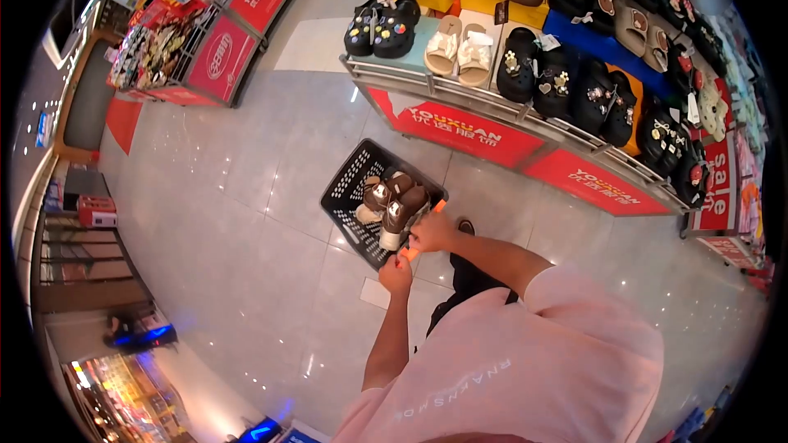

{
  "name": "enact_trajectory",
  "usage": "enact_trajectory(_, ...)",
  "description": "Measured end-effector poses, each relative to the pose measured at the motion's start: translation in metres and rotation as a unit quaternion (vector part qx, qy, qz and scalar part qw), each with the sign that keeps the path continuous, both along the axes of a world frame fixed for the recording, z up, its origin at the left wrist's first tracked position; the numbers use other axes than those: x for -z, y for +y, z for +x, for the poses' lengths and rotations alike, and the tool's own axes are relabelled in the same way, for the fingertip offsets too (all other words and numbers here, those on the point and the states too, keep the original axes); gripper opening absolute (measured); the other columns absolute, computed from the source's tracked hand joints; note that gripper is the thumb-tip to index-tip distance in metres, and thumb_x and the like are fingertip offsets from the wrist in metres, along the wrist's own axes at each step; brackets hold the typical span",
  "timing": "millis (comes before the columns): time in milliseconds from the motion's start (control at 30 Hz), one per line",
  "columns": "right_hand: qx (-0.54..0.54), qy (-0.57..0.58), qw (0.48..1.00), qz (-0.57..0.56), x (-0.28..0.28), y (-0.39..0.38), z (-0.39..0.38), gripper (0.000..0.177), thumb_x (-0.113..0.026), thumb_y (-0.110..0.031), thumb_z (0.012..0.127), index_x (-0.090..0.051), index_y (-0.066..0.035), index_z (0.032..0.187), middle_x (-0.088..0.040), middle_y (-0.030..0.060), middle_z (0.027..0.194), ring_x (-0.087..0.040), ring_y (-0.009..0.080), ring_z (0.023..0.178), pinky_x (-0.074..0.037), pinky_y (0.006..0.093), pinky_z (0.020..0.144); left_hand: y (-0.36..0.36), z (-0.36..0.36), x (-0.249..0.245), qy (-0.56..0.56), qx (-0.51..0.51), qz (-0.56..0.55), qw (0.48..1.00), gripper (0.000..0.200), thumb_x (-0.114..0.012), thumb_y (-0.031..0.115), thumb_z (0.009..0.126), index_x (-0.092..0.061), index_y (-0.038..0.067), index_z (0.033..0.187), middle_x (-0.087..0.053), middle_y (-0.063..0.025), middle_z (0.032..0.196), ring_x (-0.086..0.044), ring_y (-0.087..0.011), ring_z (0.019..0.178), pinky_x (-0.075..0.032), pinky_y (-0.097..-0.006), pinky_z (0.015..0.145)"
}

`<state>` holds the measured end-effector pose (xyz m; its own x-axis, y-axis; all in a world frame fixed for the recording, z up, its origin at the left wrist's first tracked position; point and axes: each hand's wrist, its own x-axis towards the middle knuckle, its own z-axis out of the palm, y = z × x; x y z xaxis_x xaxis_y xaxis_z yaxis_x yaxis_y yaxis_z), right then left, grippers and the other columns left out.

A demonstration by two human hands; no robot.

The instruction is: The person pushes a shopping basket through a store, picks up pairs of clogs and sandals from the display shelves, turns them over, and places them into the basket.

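My left hand [396, 276] is closed round one end of the orange handle [413, 253] of a black shopping basket [347, 189]. Farther along that same handle, my right hand [432, 232] grips it too. The basket hangs in front of me, its side walls pierced with slots. Inside lie brown slippers [403, 207] with white cartoon patches, along with pale cream footwear [391, 239], bunched toward the handle side.
A display stand [484, 131] with red panels runs along the right, bearing clogs [383, 29], sandals [460, 51] and slides. Another red-panelled bin [220, 57] stands at upper left. Grey tiled floor [222, 221] stretches left of the basket.
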<state>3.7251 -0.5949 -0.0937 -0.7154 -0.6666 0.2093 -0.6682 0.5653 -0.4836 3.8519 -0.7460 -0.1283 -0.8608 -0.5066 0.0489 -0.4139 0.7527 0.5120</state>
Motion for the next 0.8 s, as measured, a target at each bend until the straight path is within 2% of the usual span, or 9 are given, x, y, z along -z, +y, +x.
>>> enact_trajectory(133,-0.005,-0.026,1.000,0.016,0.000,-0.017,-0.022,0.031,-0.060,-0.033,0.078,-0.066,-0.007,0.063,-0.062,0.0135,0.056,-0.063,0.0342,0.053,-0.051,0.0465,0.055,-0.014,-0.016,-0.003,-0.004,-0.010,0.035,0.999,0.029,-0.057,0.029,0.086,-0.061,0.006,0.069,-0.062,-0.0168,0.063,-0.061,-0.0406,0.060,-0.045,-0.0497,0.054)
enact_trajectory(333,-0.030,-0.048,0.998,0.023,0.006,-0.040,-0.047,0.029,-0.061,-0.034,0.078,-0.066,-0.010,0.062,-0.061,0.0127,0.056,-0.063,0.0334,0.052,-0.051,0.0448,0.052,-0.037,-0.038,0.002,-0.014,-0.003,0.013,1.000,0.030,-0.056,0.028,0.088,-0.059,0.006,0.067,-0.061,-0.0185,0.064,-0.058,-0.0436,0.060,-0.042,-0.0526,0.054)
enact_trajectory(400,-0.040,-0.031,0.999,-0.012,0.006,-0.040,-0.053,0.030,-0.060,-0.035,0.078,-0.067,-0.010,0.062,-0.062,0.0134,0.057,-0.063,0.0332,0.052,-0.051,0.0465,0.051,-0.041,-0.041,0.004,-0.008,0.014,-0.013,1.000,0.031,-0.055,0.027,0.088,-0.058,0.006,0.066,-0.060,-0.0194,0.064,-0.058,-0.0445,0.060,-0.042,-0.0530,0.054)
enact_trajectory(467,-0.034,-0.063,0.997,0.025,0.004,-0.044,-0.057,0.033,-0.059,-0.037,0.079,-0.067,-0.010,0.063,-0.064,0.0141,0.059,-0.064,0.0335,0.054,-0.051,0.0471,0.052,-0.044,-0.045,0.002,-0.023,0.013,-0.015,1.000,0.032,-0.053,0.028,0.090,-0.060,0.006,0.067,-0.061,-0.0204,0.065,-0.058,-0.0450,0.061,-0.043,-0.0538,0.054)
enact_trajectory(567,-0.087,-0.098,0.989,0.075,0.006,-0.058,-0.077,0.037,-0.056,-0.041,0.080,-0.070,-0.010,0.065,-0.067,0.0147,0.065,-0.065,0.0355,0.058,-0.052,0.0476,0.053,-0.058,-0.056,0.007,-0.042,0.036,-0.032,0.998,0.034,-0.050,0.030,0.090,-0.062,0.006,0.068,-0.062,-0.0203,0.065,-0.059,-0.0446,0.062,-0.044,-0.0545,0.055)
enact_trajectory(667,-0.139,-0.164,0.969,0.122,0.002,-0.074,-0.102,0.046,-0.051,-0.045,0.084,-0.072,-0.006,0.076,-0.069,0.0170,0.074,-0.069,0.0368,0.072,-0.053,0.0489,0.064,-0.072,-0.074,0.008,-0.074,0.034,-0.050,0.995,0.038,-0.047,0.031,0.091,-0.064,0.005,0.070,-0.064,-0.0203,0.067,-0.061,-0.0443,0.063,-0.046,-0.0548,0.056)
enact_trajectory(700,-0.136,-0.192,0.962,0.141,0.001,-0.083,-0.111,0.040,-0.055,-0.043,0.083,-0.071,-0.006,0.079,-0.070,0.0157,0.077,-0.068,0.0355,0.073,-0.052,0.0482,0.065,-0.079,-0.079,0.009,-0.085,0.038,-0.044,0.995,0.039,-0.046,0.031,0.092,-0.065,0.005,0.070,-0.064,-0.0205,0.068,-0.062,-0.0444,0.063,-0.046,-0.0552,0.056)
enact_trajectory(800,-0.168,-0.276,0.945,0.053,0.017,-0.102,-0.140,0.027,-0.063,-0.036,0.081,-0.069,-0.010,0.082,-0.070,0.0135,0.078,-0.068,0.0341,0.074,-0.052,0.0469,0.065,-0.102,-0.098,0.026,-0.084,0.052,-0.007,0.995,0.040,-0.045,0.031,0.093,-0.067,0.003,0.073,-0.065,-0.0214,0.071,-0.062,-0.0451,0.065,-0.047,-0.0560,0.059)
